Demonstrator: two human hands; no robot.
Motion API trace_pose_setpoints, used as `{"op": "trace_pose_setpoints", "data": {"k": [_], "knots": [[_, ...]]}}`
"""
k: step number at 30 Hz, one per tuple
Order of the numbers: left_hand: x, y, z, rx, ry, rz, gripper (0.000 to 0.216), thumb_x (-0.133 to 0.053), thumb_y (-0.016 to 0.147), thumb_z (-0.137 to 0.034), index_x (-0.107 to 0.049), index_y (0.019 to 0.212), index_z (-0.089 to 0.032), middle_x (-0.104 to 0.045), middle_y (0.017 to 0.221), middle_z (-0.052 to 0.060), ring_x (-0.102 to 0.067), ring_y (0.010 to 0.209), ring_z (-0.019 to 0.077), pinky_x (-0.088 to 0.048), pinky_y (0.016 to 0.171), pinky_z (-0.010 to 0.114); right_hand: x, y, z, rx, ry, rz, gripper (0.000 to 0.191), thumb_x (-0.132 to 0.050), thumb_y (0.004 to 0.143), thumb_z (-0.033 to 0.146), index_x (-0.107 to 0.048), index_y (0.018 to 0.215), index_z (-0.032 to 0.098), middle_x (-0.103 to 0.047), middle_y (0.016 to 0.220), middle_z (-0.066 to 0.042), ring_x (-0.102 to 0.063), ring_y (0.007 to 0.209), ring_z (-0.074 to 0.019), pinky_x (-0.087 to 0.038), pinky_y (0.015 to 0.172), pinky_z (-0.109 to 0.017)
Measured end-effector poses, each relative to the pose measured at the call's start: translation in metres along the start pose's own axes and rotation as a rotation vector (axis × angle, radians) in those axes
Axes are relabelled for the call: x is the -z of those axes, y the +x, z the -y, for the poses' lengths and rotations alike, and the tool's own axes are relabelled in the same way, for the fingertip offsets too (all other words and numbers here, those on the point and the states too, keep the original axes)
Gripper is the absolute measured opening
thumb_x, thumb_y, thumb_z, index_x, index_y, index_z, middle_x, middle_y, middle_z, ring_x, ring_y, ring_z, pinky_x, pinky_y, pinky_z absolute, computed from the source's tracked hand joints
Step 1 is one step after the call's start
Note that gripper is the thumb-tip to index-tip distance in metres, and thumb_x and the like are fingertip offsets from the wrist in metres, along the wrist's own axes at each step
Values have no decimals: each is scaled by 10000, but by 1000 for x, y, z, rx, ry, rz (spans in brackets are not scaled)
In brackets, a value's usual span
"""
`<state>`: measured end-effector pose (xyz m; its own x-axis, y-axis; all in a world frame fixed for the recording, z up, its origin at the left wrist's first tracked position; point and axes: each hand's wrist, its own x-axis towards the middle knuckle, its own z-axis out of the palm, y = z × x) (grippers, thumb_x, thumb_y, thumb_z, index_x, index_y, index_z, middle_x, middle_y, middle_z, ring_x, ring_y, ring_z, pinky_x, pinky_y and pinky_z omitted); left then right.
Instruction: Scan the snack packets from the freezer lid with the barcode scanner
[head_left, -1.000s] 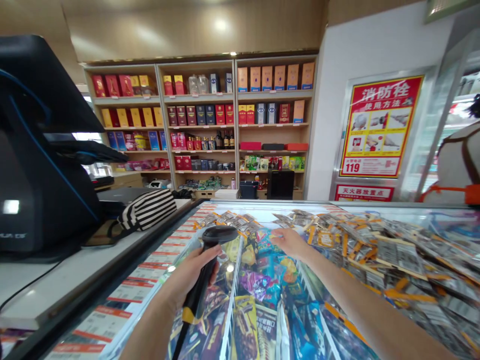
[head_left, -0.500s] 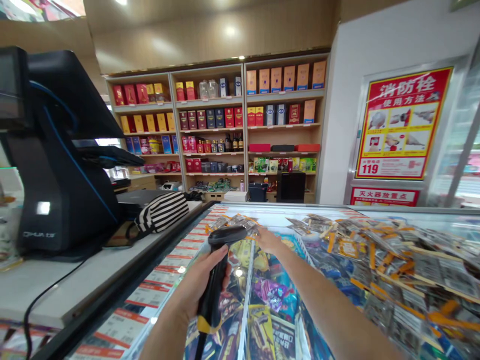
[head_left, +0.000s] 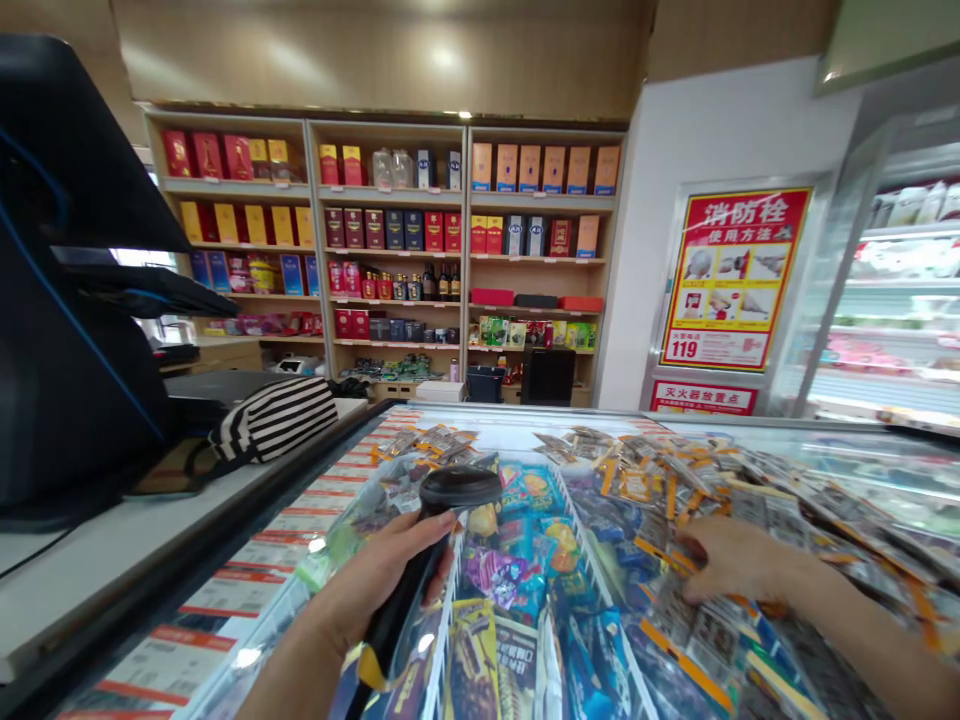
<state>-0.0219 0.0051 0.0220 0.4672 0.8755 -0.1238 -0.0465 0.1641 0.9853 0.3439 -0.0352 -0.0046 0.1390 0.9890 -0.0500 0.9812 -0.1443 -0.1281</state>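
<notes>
My left hand [head_left: 401, 565] is wrapped around the handle of a black barcode scanner [head_left: 459, 488], which has a yellow band low on its grip. The scanner's head points forward above the glass top of a chest freezer. On the right, my right hand [head_left: 739, 560] reaches into a large pile of small grey-and-orange snack packets [head_left: 634, 480]. Its fingers are curled in on a snack packet [head_left: 697, 625] at the near side of that pile; the fingertips are partly hidden. A smaller group of similar packets [head_left: 431, 442] lies on the glass beyond the scanner.
Bagged ice creams [head_left: 499, 575] lie in wire baskets beneath the glass. Price labels [head_left: 247, 578] run along the freezer's left edge. A striped pouch [head_left: 279, 418] and a black checkout terminal [head_left: 71, 330] occupy the left counter. Shelves of boxed bottles [head_left: 394, 232] stand behind.
My right hand has moved from the small packet group beyond the scanner to the large pile at right. My left hand still holds the scanner. The view has turned rightward.
</notes>
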Motion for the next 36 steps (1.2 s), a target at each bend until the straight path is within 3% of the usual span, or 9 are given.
{"op": "trace_pose_setpoints", "data": {"k": [4, 8, 14, 17, 20, 24, 27, 33, 36], "knots": [[-2, 1, 2, -24, 67, -58, 296, -527, 660, -444, -503, 649, -149, -513, 489, -26, -428, 371, 75, -312, 382, 193, -20, 20, 15, 101, 134, -78, 242, -588, 534, 407, -595, 656, 198, -602, 688, -38, -532, 646, -176, -309, 537, -244], [-3, 2, 2, 16, 89, -85, 291, -527, 660, -443, -518, 647, -153, -514, 472, -29, -416, 365, 73, -315, 378, 190, -27, 48, 43, 101, 319, -198, 184, -595, 529, 335, -544, 632, 192, -569, 604, -12, -503, 591, -154, -293, 510, -232], [-4, 2, 3, 33, 109, -9, 298, -528, 663, -447, -526, 639, -149, -545, 517, -4, -446, 403, 83, -330, 401, 194, -26, 59, 70, 2, 1072, -382, 172, -517, 610, 351, -491, 664, 190, -524, 516, 34, -480, 494, -116, -321, 467, -217], [-8, 0, 6, 56, 86, 52, 290, -548, 649, -439, -516, 637, -151, -545, 511, -4, -454, 398, 84, -318, 398, 193, -30, 57, 81, -26, 1428, -346, 194, -508, 619, 373, -492, 683, 190, -518, 508, 44, -456, 436, -96, -315, 417, -205], [-10, -2, 7, 68, 67, 90, 264, -556, 656, -414, -494, 640, -158, -548, 520, -10, -457, 400, 80, -316, 401, 192, -38, 54, 92, -68, 1626, -272, 175, -544, 589, 319, -454, 685, 203, -510, 496, 59, -442, 393, -84, -325, 388, -199], [-10, -2, 8, 58, 51, 86, 257, -553, 657, -409, -479, 642, -163, -540, 507, -16, -448, 392, 78, -309, 398, 193, -47, 54, 99, -26, 1667, -340, 275, -588, 548, 256, -486, 800, 219, -567, 561, 53, -497, 443, -98, -379, 427, -214], [-10, -2, 8, 39, 72, 81, 262, -531, 673, -412, -480, 632, -158, -532, 498, -12, -442, 392, 75, -295, 402, 191, -48, 57, 96, -28, 1637, -366, 272, -616, 538, 286, -545, 782, 190, -592, 567, 30, -536, 501, -122, -408, 488, -237], [-19, -5, 12, 31, 173, 168, 260, -513, 688, -407, -494, 702, -148, -512, 495, -27, -430, 390, 72, -269, 408, 199, -34, 60, 83, -44, 1563, -564, 261, -646, 526, 323, -595, 724, 160, -633, 604, -2, -557, 567, -143, -416, 550, -250], [-22, -6, 15, 73, 233, 245, 246, -517, 695, -389, -488, 732, -148, -530, 538, -22, -450, 426, 79, -279, 440, 209, -26, 61, 82, -33, 1617, -597, 260, -647, 526, 323, -588, 730, 171, -632, 597, 7, -556, 553, -142, -416, 531, -247]]}}
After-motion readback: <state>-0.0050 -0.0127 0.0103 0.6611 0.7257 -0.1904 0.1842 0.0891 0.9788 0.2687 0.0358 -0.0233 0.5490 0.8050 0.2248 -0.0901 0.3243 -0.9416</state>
